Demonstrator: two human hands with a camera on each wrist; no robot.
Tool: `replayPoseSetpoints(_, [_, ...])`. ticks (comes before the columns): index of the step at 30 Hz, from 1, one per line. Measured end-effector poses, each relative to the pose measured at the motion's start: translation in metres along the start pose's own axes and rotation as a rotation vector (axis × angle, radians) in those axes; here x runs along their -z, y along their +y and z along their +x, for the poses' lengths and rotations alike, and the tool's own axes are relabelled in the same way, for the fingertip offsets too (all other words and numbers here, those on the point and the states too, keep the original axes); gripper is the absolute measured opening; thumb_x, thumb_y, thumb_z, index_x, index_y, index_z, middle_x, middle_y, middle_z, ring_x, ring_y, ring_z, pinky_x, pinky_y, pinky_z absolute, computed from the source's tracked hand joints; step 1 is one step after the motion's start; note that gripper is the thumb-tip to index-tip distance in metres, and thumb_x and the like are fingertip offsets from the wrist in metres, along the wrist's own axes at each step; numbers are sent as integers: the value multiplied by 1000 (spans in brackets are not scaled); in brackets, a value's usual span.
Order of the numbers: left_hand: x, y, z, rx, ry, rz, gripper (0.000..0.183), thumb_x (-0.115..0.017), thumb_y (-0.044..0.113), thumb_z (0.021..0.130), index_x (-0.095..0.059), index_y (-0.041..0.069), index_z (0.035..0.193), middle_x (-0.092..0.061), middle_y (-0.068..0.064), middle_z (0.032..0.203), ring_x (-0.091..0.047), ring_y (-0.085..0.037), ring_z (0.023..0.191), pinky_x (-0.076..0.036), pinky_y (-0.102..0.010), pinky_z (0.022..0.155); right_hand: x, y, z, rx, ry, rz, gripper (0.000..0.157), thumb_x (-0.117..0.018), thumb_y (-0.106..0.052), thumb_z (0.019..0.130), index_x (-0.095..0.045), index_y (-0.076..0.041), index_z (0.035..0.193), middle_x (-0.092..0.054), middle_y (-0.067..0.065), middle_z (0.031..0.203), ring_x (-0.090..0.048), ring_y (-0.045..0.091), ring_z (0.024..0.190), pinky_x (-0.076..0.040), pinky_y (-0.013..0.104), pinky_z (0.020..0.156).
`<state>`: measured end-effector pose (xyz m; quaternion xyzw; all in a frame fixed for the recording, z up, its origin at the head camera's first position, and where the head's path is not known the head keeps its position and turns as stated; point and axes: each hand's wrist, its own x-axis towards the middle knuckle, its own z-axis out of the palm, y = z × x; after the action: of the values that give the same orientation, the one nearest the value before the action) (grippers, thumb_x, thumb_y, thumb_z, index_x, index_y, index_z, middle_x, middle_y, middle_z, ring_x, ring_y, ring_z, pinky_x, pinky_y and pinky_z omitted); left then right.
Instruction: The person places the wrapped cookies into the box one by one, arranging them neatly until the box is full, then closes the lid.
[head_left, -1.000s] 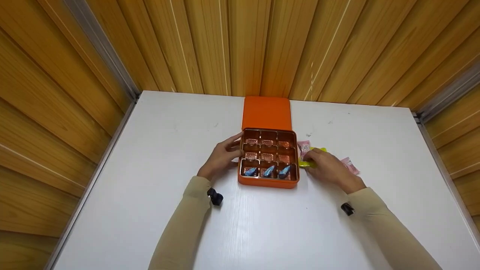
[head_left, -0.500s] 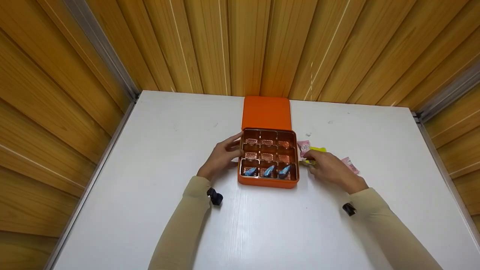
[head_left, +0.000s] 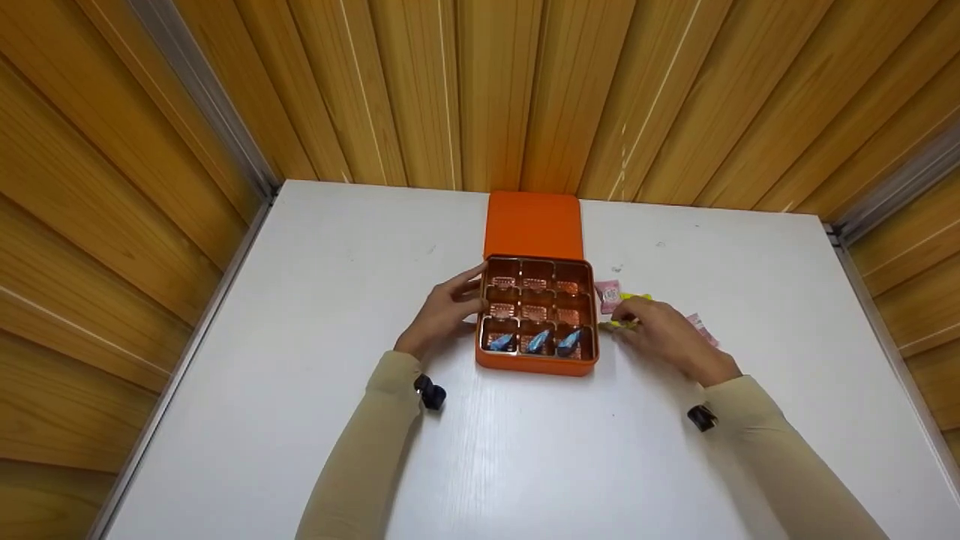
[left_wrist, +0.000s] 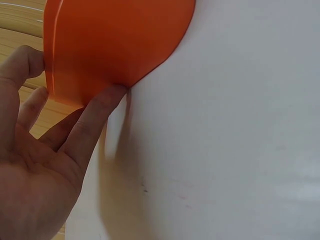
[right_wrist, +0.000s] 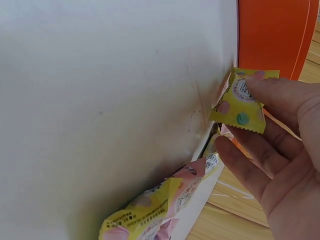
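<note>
Pinching a yellow packet [right_wrist: 235,104] beneath its thumb [right_wrist: 277,94], right hand [head_left: 661,334] faces spread left hand [head_left: 441,319].

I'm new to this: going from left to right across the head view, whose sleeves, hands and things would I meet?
Beige cloth left sleeve → bare left hand → square orange box with compartments → small pink wrapped packet → bare right hand → beige cloth right sleeve.

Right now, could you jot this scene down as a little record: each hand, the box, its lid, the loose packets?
Left hand: touches the orange box at its left side
Right hand: pinches a yellow packet
Box contents: blue packets, one in each nearest-row compartment
Orange lid: behind the box
Loose pink packets: right of the box
</note>
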<state>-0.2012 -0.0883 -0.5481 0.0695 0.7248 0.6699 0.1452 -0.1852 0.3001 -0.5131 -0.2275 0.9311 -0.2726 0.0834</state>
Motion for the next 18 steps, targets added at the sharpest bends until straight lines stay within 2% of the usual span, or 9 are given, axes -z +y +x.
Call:
replayPoseSetpoints(6, [0,0,1,12,-8,-18,71,-70,10,99,-46,30,163,-54,-13,155,-61,-30,132,-62,-48,90,3,1,-2,26,17,6,18,-74,-2,99,-74,-3,117,-72,14,119,-68,36,111,-54,56,100])
replayPoseSetpoints(11, [0,0,1,-1,-11,-23,71,-69,9,99,-46,28,163,-54,-15,155,-61,-31,132,-62,-48,90,6,-1,-3,37,30,-9,17,-75,0,97,-73,-4,113,-73,14,115,-69,36,108,-55,56,97])
replayPoseSetpoints(18, [-1,-1,0,-14,-9,2,71,-69,7,99,-45,25,164,-54,-17,155,-59,-33,134,-62,-50,90,9,-5,-3,11,33,-20,18,-77,-1,96,-75,-4,113,-74,10,112,-70,33,106,-56,55,95])
